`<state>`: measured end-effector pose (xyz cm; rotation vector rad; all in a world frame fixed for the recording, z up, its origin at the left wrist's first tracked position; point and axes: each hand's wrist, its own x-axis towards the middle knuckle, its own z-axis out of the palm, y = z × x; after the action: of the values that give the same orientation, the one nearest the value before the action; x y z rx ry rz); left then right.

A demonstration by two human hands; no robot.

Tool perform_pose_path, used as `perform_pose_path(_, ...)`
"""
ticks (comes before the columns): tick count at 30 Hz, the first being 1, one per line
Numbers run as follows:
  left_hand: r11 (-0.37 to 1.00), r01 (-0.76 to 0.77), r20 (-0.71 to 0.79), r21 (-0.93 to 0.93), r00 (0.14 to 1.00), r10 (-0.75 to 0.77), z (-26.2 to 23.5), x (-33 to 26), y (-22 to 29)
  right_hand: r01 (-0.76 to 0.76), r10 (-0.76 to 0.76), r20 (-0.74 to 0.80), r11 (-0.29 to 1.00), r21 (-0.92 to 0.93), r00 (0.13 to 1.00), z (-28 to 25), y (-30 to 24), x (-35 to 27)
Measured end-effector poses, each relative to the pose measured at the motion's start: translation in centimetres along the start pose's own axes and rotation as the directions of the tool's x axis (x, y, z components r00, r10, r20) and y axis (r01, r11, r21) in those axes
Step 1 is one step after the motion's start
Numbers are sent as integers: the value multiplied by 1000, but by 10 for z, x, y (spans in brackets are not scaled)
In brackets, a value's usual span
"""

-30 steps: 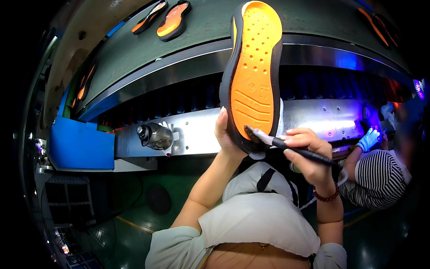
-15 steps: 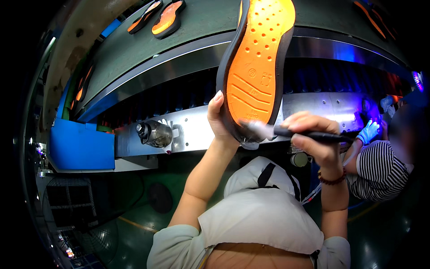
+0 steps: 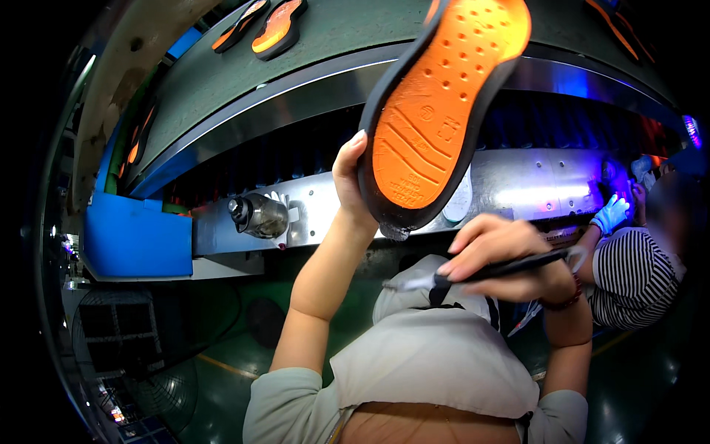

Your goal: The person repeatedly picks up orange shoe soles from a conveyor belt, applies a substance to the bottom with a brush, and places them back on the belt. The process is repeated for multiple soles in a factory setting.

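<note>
Change: the orange rubber shoe sole with a black rim (image 3: 436, 111) is tilting further to the right than half a second ago, and the brush has come off its lower end and is now sitting lower, in front of the person's chest
Sole: it is being held up in the air above the grey apron, tread side facing the camera, toe end pointing to the upper right, heel end lowest
Left hand: the left hand (image 3: 353, 181) is gripping the sole by its left edge near the heel, thumb lying along the black rim, forearm rising from below
Right hand: the right hand (image 3: 503, 255) is closing around a slim black-handled brush (image 3: 481, 272), fingers curled over the handle, a dark red bracelet (image 3: 563, 302) sitting on the wrist
Brush: it is lying almost level, its pale tip pointing left, just below the sole's heel and not touching it
Conveyor: a grey-green belt with a bright metal edge (image 3: 244, 89) is curving across the top, carrying two more orange soles (image 3: 262, 26) at upper left
Bench: a round metal pot (image 3: 257, 214) is standing on a silver shelf, just right of a blue box (image 3: 137, 240)
Co-worker: a person in a striped shirt (image 3: 632, 277) is working at far right, a blue-gloved hand (image 3: 611, 214) reaching under violet light
</note>
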<state>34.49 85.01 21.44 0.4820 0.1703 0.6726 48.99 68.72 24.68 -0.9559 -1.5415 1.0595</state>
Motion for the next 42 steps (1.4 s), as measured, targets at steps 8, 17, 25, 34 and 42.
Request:
perform_pose_path(8,751,635,-235,182,770,-594,20,-7,1,27,78,410,969,-245,909,-43,-13,20)
perform_pose_path(17,612,771,-401,177,624,-671,16,-27,0,-127,322,472,908,-398,821,-45,-8,8)
perform_pose_path(25,613,754,-420,236,649,-635,-4,-37,1,-97,286,446,912,-399,848,-54,2,0)
perform_pose_path(34,755,654,-204,40,745,-635,-49,-49,3,-186,228,302,969,-160,926,-60,27,-21)
perform_pose_path(42,907,404,-119,-122,901,-417,-22,-38,13,68,-74,-143,997,-46,987,-47,-31,-25)
